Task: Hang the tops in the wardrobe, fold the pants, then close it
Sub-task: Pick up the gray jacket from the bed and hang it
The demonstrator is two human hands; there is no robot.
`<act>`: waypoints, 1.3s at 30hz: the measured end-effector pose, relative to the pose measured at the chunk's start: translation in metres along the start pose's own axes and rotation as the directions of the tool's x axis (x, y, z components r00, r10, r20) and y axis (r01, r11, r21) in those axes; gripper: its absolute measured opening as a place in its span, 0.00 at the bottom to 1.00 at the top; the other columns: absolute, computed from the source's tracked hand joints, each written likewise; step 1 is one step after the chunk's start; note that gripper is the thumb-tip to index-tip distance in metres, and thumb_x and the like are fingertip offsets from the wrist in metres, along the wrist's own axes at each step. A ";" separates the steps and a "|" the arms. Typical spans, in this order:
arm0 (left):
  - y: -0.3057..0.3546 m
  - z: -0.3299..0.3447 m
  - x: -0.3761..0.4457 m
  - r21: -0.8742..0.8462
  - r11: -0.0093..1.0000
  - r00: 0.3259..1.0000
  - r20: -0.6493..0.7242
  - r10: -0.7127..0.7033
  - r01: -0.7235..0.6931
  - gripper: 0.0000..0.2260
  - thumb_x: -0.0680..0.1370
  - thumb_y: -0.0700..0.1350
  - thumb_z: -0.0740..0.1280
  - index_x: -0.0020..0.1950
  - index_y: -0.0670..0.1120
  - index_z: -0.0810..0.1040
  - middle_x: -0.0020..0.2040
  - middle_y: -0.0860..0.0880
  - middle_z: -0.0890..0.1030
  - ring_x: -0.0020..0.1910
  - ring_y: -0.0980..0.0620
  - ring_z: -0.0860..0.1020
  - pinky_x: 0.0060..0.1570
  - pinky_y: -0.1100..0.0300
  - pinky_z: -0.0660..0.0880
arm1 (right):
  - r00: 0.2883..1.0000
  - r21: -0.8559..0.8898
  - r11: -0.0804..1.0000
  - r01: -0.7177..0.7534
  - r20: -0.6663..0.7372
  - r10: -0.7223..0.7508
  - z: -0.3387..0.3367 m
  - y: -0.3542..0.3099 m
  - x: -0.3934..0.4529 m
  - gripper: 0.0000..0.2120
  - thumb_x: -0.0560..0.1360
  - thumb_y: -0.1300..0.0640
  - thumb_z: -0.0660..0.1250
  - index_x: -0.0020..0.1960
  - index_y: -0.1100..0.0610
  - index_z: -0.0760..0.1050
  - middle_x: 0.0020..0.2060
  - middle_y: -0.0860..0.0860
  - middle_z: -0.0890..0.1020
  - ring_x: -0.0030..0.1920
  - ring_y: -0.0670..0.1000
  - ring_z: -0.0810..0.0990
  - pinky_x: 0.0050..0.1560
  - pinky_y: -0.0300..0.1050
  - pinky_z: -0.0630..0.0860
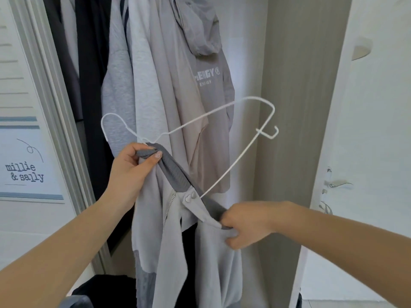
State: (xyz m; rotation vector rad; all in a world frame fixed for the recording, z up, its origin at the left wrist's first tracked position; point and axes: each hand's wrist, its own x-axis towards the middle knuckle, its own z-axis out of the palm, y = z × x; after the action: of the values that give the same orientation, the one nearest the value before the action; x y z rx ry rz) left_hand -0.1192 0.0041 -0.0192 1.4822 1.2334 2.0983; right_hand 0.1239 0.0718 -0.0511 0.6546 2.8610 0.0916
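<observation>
Grey jacket (178, 241) with a dark ribbed collar (175, 174) hangs between both hands before the open wardrobe (295, 107). Left hand (131, 170) pinches the collar's upper end; right hand (244, 223) grips its lower end. White wire hanger (222, 134) sits partly inside the neckline, tilted. Behind hang a printed hooded top (206, 81) and other clothes.

Thin glossy white wire hanger (222, 112), matt grey cloth jacket (213, 252), ribbed collar (175, 172)
</observation>
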 end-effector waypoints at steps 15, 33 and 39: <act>-0.027 -0.026 -0.019 0.392 0.916 0.994 0.101 0.044 -0.081 0.10 0.70 0.43 0.73 0.34 0.52 0.74 0.28 0.58 0.73 0.27 0.61 0.67 0.28 0.71 0.64 | 0.974 -0.069 0.984 -0.165 -0.170 0.151 -0.031 0.069 -0.060 0.11 0.76 0.46 0.64 0.42 0.52 0.67 0.40 0.47 0.78 0.40 0.48 0.75 0.42 0.47 0.72; -0.036 -0.002 -0.027 0.443 0.889 0.990 0.119 0.073 -0.118 0.09 0.80 0.40 0.61 0.51 0.56 0.72 0.25 0.54 0.68 0.25 0.57 0.65 0.27 0.68 0.62 | 0.961 -0.265 0.949 -0.168 -0.258 0.098 -0.046 0.085 -0.078 0.10 0.78 0.46 0.61 0.57 0.47 0.73 0.51 0.41 0.77 0.51 0.46 0.76 0.42 0.43 0.70; -0.043 0.009 -0.035 0.626 0.716 0.886 0.464 -0.024 -0.309 0.10 0.72 0.58 0.56 0.51 0.58 0.69 0.26 0.51 0.70 0.26 0.56 0.71 0.28 0.64 0.65 | 0.976 -0.418 0.898 -0.138 -0.214 0.051 -0.065 0.076 -0.067 0.10 0.80 0.47 0.58 0.57 0.51 0.70 0.52 0.46 0.78 0.52 0.50 0.77 0.42 0.42 0.65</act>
State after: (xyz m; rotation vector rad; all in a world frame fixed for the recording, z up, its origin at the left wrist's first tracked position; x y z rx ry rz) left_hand -0.1062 0.0106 -0.0731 2.2728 1.8432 1.2485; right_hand 0.2014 0.1097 0.0324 0.7197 2.8365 0.8247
